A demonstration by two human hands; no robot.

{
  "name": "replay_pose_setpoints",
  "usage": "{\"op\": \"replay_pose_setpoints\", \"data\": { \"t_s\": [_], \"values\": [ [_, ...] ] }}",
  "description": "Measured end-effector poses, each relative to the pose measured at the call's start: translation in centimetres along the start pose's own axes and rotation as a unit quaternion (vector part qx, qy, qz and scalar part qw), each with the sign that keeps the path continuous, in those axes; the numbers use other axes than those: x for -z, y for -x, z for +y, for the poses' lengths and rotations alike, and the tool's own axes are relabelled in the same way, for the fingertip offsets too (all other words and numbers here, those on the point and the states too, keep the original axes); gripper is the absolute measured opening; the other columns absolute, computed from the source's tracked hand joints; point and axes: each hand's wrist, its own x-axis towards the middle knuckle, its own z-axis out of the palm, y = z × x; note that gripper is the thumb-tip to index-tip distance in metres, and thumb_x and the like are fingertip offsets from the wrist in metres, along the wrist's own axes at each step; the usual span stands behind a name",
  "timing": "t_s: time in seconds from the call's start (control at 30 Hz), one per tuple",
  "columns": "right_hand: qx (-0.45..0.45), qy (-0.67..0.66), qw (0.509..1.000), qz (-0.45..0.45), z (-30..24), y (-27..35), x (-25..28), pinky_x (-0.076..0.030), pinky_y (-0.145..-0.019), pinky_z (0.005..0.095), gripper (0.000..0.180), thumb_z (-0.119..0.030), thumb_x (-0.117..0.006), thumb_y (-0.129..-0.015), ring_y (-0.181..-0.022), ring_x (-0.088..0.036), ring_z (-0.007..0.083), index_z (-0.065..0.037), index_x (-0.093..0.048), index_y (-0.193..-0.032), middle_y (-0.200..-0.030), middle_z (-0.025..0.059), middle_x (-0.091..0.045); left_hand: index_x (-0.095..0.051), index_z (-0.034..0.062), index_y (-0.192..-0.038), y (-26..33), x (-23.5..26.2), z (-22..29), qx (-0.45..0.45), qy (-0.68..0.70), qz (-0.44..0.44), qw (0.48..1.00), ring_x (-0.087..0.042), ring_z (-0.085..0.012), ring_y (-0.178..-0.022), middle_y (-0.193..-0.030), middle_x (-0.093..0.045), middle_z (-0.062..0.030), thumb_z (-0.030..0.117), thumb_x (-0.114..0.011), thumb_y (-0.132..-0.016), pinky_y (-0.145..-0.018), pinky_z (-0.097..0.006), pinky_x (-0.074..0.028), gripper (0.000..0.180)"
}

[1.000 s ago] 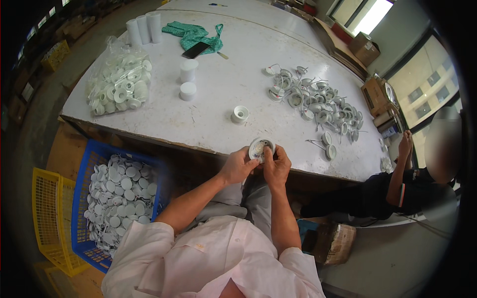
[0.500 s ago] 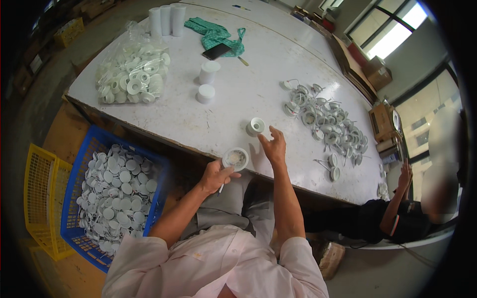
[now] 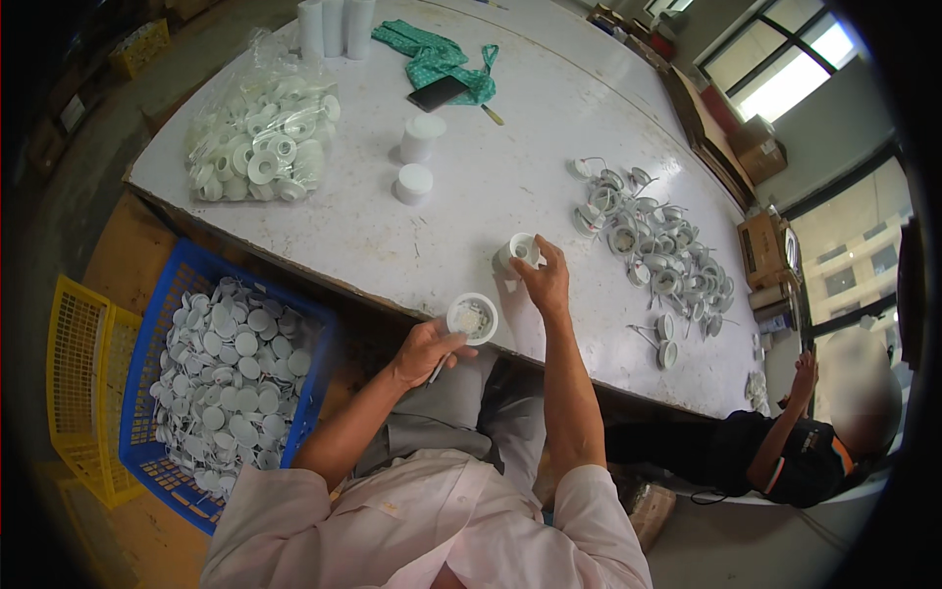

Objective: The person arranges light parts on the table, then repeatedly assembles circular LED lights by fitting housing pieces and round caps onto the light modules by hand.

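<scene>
My left hand (image 3: 429, 351) is closed around a round white light housing (image 3: 473, 320), tilted so that its open side faces up. Pale contents show inside its ring. A thin dark stick-like piece pokes out below the fingers of that hand. Past the table's near edge, the thumb and fingers of my right hand (image 3: 546, 280) pinch the right rim of a small white cup-shaped piece (image 3: 512, 247). The fingertips partly cover the cup's opening, so what lies inside is hard to see. Two white cylinders (image 3: 414, 184) stand farther back on the table.
Many round fittings with wires (image 3: 653, 240) lie heaped at right. A clear bag of white rings (image 3: 260, 147) rests at back left, near a green cloth (image 3: 432, 59) and a phone (image 3: 438, 93). A blue basket (image 3: 177, 471) holds white discs. Another person (image 3: 795, 447) sits at right.
My right hand has come from beside the cup-shaped piece onto its rim, with the fingers closing. The left hand keeps the housing nearly in place. The other person's raised hand is lower.
</scene>
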Motion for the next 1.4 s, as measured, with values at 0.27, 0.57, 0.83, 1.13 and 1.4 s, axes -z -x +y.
{"op": "replay_pose_setpoints", "data": {
  "t_s": [0.27, 0.57, 0.83, 1.13, 1.4],
  "values": [
    [-0.027, -0.078, 0.995, 0.05, -0.7, 0.9, 1.5, -0.051, -0.08, 0.0348, 0.053, -0.02, -0.078, -0.074, -0.096, -0.061, 0.0245, -0.002, -0.06, -0.12, -0.108, 0.0152, -0.062, -0.053, 0.0002, -0.119, -1.7, -0.9, 1.4, 0.001, -0.022, 0.003, 1.0, -0.066, -0.0142, -0.081, -0.101, -0.062, -0.0065, 0.012, -0.056, -0.094, -0.052, -0.019, -0.043, 0.028],
    [0.074, -0.105, 0.989, -0.077, -5.8, 7.1, 7.2, -0.051, -0.081, 0.0338, 0.06, -0.009, -0.081, -0.066, -0.099, -0.06, 0.0234, -0.005, -0.058, -0.122, -0.11, 0.0114, -0.06, -0.054, 0.0009, -0.118, -3.2, -3.0, 2.5, 0.025, -0.101, -0.011, 0.995, -0.064, -0.0119, -0.076, -0.102, -0.062, -0.0045, 0.021, -0.058, -0.095, -0.051, -0.018, -0.039, 0.031],
    [0.128, -0.063, 0.987, -0.076, -6.2, 10.3, 7.9, -0.05, -0.083, 0.0357, 0.066, -0.014, -0.084, -0.063, -0.105, -0.056, 0.0267, -0.008, -0.057, -0.124, -0.119, 0.0131, -0.054, -0.057, -0.0013, -0.108, -3.0, -4.5, 1.4, -0.012, -0.129, -0.048, 0.99, -0.063, -0.0089, -0.069, -0.087, -0.064, -0.0055, 0.028, -0.056, -0.094, -0.05, -0.019, -0.036, 0.033],
    [0.065, -0.143, 0.984, -0.087, -6.5, 11.9, 7.0, -0.05, -0.082, 0.0331, 0.069, -0.017, -0.081, -0.066, -0.1, -0.056, 0.0216, -0.007, -0.054, -0.129, -0.123, 0.0141, -0.053, -0.06, -0.0023, -0.107, -2.5, -3.6, 1.0, -0.042, -0.189, -0.037, 0.98, -0.06, -0.0072, -0.068, -0.086, -0.065, -0.0056, 0.025, -0.058, -0.091, -0.053, -0.02, -0.041, 0.031],
    [-0.189, -0.322, 0.927, -0.045, -4.7, 13.8, 4.6, -0.045, -0.059, 0.0207, 0.038, -0.012, -0.066, -0.085, -0.068, -0.056, 0.0049, 0.0, -0.059, -0.12, -0.083, 0.0031, -0.065, -0.061, -0.005, -0.106, -1.7, -5.4, 2.1, -0.051, -0.221, -0.01, 0.974, -0.061, -0.0105, -0.071, -0.086, -0.066, -0.0071, 0.017, -0.054, -0.089, -0.061, -0.023, -0.048, 0.029]
  ]
}}
